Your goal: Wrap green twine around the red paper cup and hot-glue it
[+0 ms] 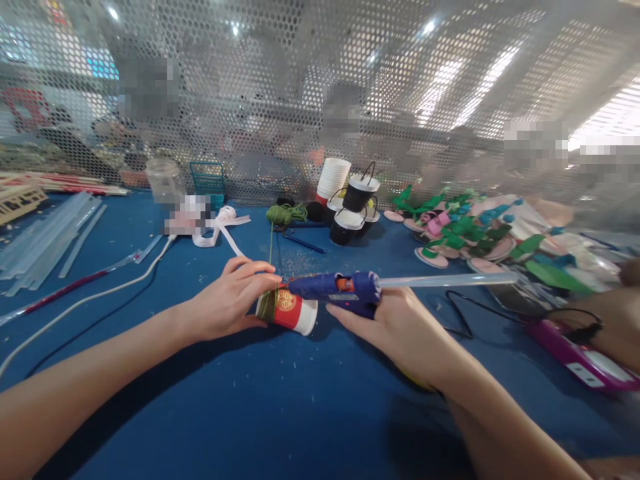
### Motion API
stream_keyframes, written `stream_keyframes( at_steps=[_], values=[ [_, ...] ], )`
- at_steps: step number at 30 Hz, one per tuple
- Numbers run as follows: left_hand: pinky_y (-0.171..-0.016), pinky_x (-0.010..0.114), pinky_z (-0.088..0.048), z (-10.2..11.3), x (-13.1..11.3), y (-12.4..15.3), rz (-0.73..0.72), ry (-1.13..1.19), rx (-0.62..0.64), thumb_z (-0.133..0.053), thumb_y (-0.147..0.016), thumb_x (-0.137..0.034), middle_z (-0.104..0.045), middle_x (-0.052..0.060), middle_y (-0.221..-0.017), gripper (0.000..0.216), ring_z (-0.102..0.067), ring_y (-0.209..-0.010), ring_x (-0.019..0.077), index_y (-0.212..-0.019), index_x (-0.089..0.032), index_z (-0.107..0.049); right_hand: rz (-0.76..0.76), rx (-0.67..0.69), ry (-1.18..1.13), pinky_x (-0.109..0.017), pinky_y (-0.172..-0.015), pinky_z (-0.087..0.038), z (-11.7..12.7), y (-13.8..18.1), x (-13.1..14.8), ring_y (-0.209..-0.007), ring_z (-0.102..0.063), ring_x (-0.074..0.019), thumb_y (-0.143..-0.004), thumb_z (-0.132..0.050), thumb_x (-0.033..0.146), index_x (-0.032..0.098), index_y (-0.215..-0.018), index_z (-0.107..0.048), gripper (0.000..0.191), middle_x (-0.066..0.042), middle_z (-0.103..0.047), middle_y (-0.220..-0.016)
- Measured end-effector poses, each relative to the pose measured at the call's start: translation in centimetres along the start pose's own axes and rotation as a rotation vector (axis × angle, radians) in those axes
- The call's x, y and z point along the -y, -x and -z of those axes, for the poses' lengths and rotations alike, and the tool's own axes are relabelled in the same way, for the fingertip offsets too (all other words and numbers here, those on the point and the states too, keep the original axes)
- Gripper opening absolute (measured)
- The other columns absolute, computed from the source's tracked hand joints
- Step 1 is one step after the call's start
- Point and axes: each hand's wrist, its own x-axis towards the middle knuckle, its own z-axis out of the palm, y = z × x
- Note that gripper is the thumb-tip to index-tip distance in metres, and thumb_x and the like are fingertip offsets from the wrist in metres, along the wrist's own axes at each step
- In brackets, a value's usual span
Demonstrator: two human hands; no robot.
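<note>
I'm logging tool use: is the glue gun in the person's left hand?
No, the right hand grips the blue glue gun, while the left hand holds the red-and-white cup.

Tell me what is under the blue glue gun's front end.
A red-and-white cup, with green yarn wound round the end that the left hand holds. The hand covers part of the yarn; the glue gun hides some of the cup's upper side.
</note>
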Motion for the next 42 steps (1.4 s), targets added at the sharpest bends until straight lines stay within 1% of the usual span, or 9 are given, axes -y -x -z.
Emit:
stream_keyframes(
  at_steps=[6, 12, 15, 19, 22, 27, 32, 37, 42],
  values=[
    [-0.088, 0.037, -0.031, 0.02, -0.13, -0.09, -0.007, -0.016, -0.014, -0.072, -0.067, -0.022, -0.059, 0.015, -0.109, 0.055, -0.051, -0.108, 0.0271, -0.11, -0.013, -0.039, -0.003, 0.035, -0.045, -0.023, -0.049, -0.042, 0.12, 0.1, -0.14, -0.056, -0.054, -0.0143, -0.075, -0.054, 0.029, 0.019, -0.061, -0.057, 0.018, 0.002, -0.062, -0.061],
    [-0.089, 0.038, -0.03, 0.13, -0.21, -0.17, 0.002, -0.031, 0.009, -0.069, -0.07, -0.022, -0.059, 0.015, -0.11, 0.054, -0.05, -0.11, 0.0271, -0.114, -0.013, -0.038, 0.0, 0.0, -0.006, -0.024, -0.05, -0.043, 0.11, -0.02, -0.37, -0.053, -0.053, -0.0144, -0.075, -0.054, 0.033, 0.017, -0.063, -0.058, 0.021, 0.001, -0.061, -0.06],
    [-0.089, 0.037, -0.03, 0.24, -0.27, -0.21, 0.008, -0.022, 0.012, -0.067, -0.073, -0.023, -0.059, 0.015, -0.111, 0.05, -0.05, -0.111, 0.0264, -0.113, -0.014, -0.039, 0.01, 0.012, -0.024, -0.023, -0.05, -0.043, 0.22, 0.09, -0.22, -0.054, -0.054, -0.0144, -0.075, -0.054, 0.031, 0.018, -0.066, -0.06, 0.017, 0.002, -0.061, -0.06],
    [-0.089, 0.037, -0.03, 0.3, -0.33, -0.26, 0.001, -0.026, 0.007, -0.067, -0.073, -0.022, -0.06, 0.015, -0.111, 0.048, -0.051, -0.11, 0.0262, -0.112, -0.013, -0.04, 0.011, 0.0, -0.019, -0.023, -0.047, -0.04, 0.22, 0.12, -0.06, -0.053, -0.054, -0.0145, -0.075, -0.054, 0.031, 0.019, -0.057, -0.056, 0.021, 0.001, -0.06, -0.056],
    [-0.089, 0.037, -0.029, 0.25, -0.35, -0.3, 0.002, -0.04, 0.009, -0.068, -0.071, -0.021, -0.059, 0.016, -0.111, 0.051, -0.05, -0.111, 0.0266, -0.112, -0.012, -0.04, 0.016, -0.02, -0.003, -0.023, -0.046, -0.04, 0.14, 0.06, -0.06, -0.053, -0.053, -0.0143, -0.075, -0.054, 0.033, 0.018, -0.057, -0.055, 0.024, 0.001, -0.06, -0.058],
    [-0.089, 0.037, -0.03, 0.12, -0.17, -0.22, -0.002, 0.0, -0.013, -0.069, -0.07, -0.021, -0.061, 0.013, -0.109, 0.05, -0.05, -0.11, 0.0261, -0.11, -0.015, -0.039, 0.023, 0.044, 0.018, -0.022, -0.047, -0.04, 0.34, 0.38, 0.07, -0.049, -0.051, -0.0123, -0.076, -0.052, 0.03, 0.018, -0.058, -0.055, 0.022, 0.003, -0.058, -0.054],
    [-0.089, 0.039, -0.03, -0.07, 0.09, -0.04, 0.037, 0.022, 0.001, -0.071, -0.068, -0.026, -0.058, 0.014, -0.112, 0.056, -0.048, -0.112, 0.0268, -0.112, -0.017, -0.037, 0.04, 0.059, 0.055, -0.022, -0.043, -0.037, 0.38, 0.76, 0.21, -0.045, -0.047, -0.0112, -0.075, -0.052, 0.029, 0.018, -0.055, -0.053, 0.023, 0.003, -0.054, -0.05],
    [-0.087, 0.04, -0.031, -0.09, 0.02, -0.14, 0.055, 0.012, 0.01, -0.07, -0.068, -0.033, -0.058, 0.015, -0.111, 0.055, -0.05, -0.109, 0.0277, -0.11, -0.016, -0.039, 0.067, 0.063, 0.062, -0.024, -0.041, -0.036, 0.3, 0.81, 0.23, -0.043, -0.045, -0.0115, -0.075, -0.052, 0.031, 0.019, -0.054, -0.052, 0.024, 0.002, -0.054, -0.049],
    [-0.087, 0.038, -0.031, 0.11, -0.16, -0.25, 0.015, 0.015, -0.014, -0.069, -0.071, -0.027, -0.06, 0.014, -0.11, 0.05, -0.05, -0.11, 0.0271, -0.109, -0.016, -0.039, 0.03, 0.068, 0.002, -0.023, -0.048, -0.041, 0.42, 0.52, 0.17, -0.051, -0.053, -0.0143, -0.075, -0.053, 0.031, 0.02, -0.06, -0.056, 0.019, 0.001, -0.06, -0.057]
  ],
)
